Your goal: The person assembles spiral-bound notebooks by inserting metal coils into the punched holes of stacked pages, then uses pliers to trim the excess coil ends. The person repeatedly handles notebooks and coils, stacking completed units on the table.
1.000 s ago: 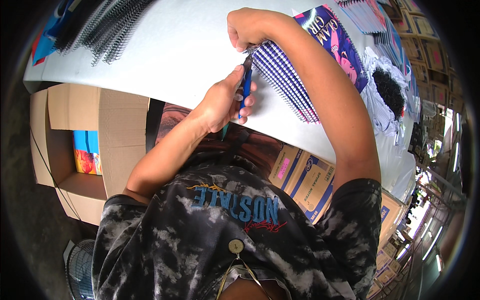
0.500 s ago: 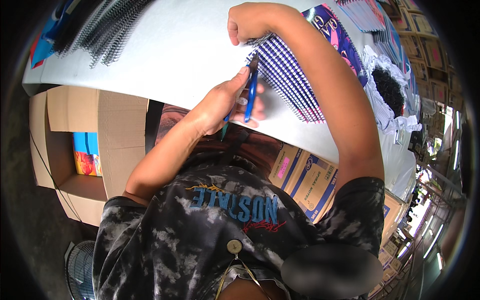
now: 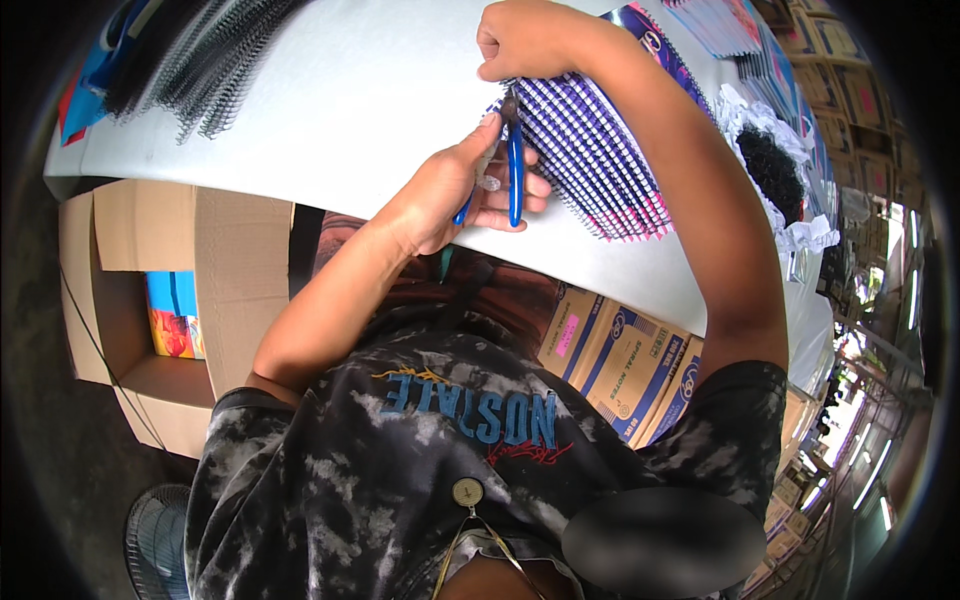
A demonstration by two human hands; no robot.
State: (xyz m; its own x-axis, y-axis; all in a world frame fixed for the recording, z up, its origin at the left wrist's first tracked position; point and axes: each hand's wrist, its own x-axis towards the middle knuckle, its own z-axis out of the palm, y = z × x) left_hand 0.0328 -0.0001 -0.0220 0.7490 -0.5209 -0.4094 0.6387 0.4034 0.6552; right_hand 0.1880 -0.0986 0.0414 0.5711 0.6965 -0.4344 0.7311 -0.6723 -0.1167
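Observation:
My left hand (image 3: 455, 195) holds blue-handled cutting pliers (image 3: 516, 170), their handles spread and dark jaws at the far left corner of a row of spiral notebooks (image 3: 595, 165). The notebooks lie close together with their white-and-purple coil-bound edges showing, a dark glossy cover at the far side. Beyond the jaws, my right hand (image 3: 522, 42) is closed with curled fingers at the far end of the coils. What those fingers grip is hidden. My right forearm arches over the notebooks.
Loose black spiral coils (image 3: 215, 65) lie at the table's far left. Crumpled white wrapping (image 3: 735, 115) with black scraps sits at the right, near stacked notebooks (image 3: 715, 25). An open cardboard box (image 3: 240, 290) stands at the left, a printed carton (image 3: 620, 370) below the table, a fan (image 3: 160, 545) lower left.
Both hands have shifted slightly right and away from me, the pliers moving along the notebook edge with the left hand. The pliers' handles now look more upright.

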